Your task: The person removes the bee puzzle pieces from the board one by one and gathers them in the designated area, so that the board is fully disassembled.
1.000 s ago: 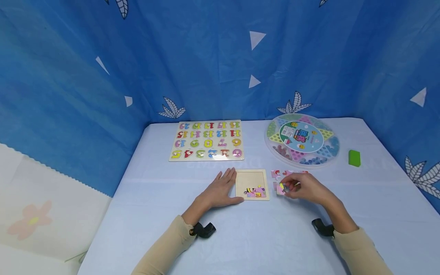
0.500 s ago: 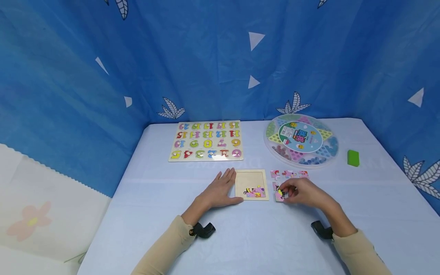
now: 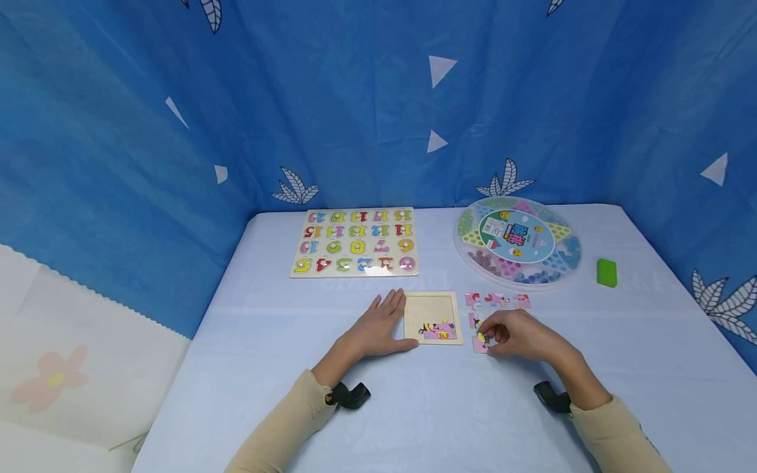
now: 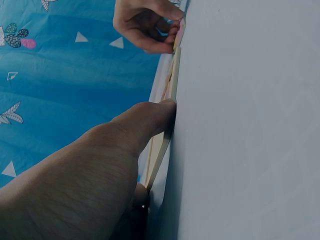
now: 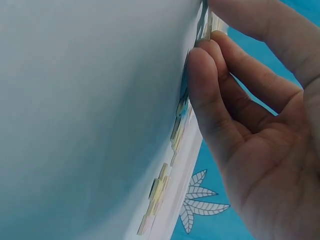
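Note:
A square wooden puzzle tray (image 3: 430, 303) lies at the table's middle, with a few joined pink pieces (image 3: 440, 330) in its near right corner. My left hand (image 3: 378, 330) lies spread along the tray's left side, thumb at the near edge; in the left wrist view that thumb (image 4: 155, 117) touches the rim. To the tray's right, my right hand (image 3: 520, 335) pinches a pink and yellow puzzle piece (image 3: 480, 344) close over the table, its fingertips covering part of it. Behind the hand lie loose puzzle pieces (image 3: 497, 299), some partly hidden by it.
A number board (image 3: 355, 243) lies at the back left. To its right sits a round, clear-lidded game box (image 3: 517, 240) with coloured beads inside. A green block (image 3: 606, 272) lies at the far right. Blue curtain (image 3: 355, 98) hangs behind the table.
My right hand has shifted slightly toward the table's near side with the puzzle piece, lowering it in line below the loose pieces. The left hand and the tray have stayed put.

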Available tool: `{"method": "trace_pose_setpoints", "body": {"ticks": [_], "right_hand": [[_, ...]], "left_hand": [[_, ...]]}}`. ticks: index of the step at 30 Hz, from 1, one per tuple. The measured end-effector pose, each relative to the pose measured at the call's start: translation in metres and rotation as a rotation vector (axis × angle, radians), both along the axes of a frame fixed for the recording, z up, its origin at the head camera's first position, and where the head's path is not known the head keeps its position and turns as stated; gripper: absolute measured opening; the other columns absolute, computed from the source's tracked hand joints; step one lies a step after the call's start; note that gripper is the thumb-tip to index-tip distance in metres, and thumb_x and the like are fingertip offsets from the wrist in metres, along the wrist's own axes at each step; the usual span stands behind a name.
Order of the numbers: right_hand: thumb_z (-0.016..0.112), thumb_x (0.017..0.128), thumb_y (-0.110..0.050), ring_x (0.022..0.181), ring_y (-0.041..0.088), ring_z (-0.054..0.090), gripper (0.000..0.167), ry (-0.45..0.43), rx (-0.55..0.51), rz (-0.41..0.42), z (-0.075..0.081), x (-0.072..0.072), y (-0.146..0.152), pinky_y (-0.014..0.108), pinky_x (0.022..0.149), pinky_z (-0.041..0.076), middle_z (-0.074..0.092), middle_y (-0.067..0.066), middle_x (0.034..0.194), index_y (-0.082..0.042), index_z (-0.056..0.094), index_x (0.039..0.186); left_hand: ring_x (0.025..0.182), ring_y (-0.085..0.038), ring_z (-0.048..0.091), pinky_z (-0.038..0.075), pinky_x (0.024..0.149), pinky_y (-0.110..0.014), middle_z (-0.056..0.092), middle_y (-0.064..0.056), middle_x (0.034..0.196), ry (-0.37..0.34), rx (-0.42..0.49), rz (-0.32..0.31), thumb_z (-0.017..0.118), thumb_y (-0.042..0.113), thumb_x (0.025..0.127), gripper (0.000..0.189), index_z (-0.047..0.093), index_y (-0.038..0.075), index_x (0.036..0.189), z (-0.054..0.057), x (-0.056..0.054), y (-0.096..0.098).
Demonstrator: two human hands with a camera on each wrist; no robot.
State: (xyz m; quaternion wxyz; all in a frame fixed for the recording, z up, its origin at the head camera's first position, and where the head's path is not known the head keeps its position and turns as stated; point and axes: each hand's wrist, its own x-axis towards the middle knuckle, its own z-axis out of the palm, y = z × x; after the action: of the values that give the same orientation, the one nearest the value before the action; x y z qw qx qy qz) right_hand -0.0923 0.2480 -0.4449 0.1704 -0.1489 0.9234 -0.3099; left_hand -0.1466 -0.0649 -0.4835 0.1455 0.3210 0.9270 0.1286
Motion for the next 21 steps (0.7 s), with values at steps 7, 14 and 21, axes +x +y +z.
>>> {"method": "trace_pose_setpoints", "body": {"ticks": [7, 14, 21], "right_hand": [[0.083, 0.074, -0.010, 0.073, 0.011, 0.051, 0.030, 0.010, 0.022, 0.003, -0.0009, -0.0003, -0.0009, 0.019, 0.060, 0.049, 0.060, -0.004, 0.083, -0.007, 0.072, 0.101], [0.082, 0.073, -0.009, 0.071, 0.010, 0.050, 0.028, 0.053, 0.041, 0.015, -0.0022, 0.0001, -0.0015, 0.019, 0.058, 0.048, 0.060, -0.005, 0.081, -0.008, 0.072, 0.099], [0.083, 0.072, -0.010, 0.071, 0.010, 0.050, 0.028, 0.047, 0.051, 0.009, -0.0005, -0.0006, -0.0023, 0.019, 0.059, 0.048, 0.060, -0.004, 0.081, -0.007, 0.073, 0.098]], "left_hand": [[0.154, -0.020, 0.003, 0.008, 0.126, -0.042, 0.005, -0.006, 0.166, -0.003, 0.002, -0.005, 0.052, 0.067, 0.088, 0.101, 0.009, 0.006, 0.157, -0.0004, -0.0002, -0.0002], [0.154, -0.020, 0.004, 0.009, 0.126, -0.043, 0.005, -0.007, 0.166, 0.012, -0.006, -0.011, 0.051, 0.068, 0.088, 0.101, 0.009, 0.006, 0.157, -0.0019, -0.0009, -0.0002], [0.154, -0.019, 0.003, 0.009, 0.126, -0.042, 0.005, -0.006, 0.166, 0.009, -0.004, -0.009, 0.051, 0.068, 0.088, 0.101, 0.009, 0.007, 0.157, -0.0007, -0.0004, 0.0004]]}}
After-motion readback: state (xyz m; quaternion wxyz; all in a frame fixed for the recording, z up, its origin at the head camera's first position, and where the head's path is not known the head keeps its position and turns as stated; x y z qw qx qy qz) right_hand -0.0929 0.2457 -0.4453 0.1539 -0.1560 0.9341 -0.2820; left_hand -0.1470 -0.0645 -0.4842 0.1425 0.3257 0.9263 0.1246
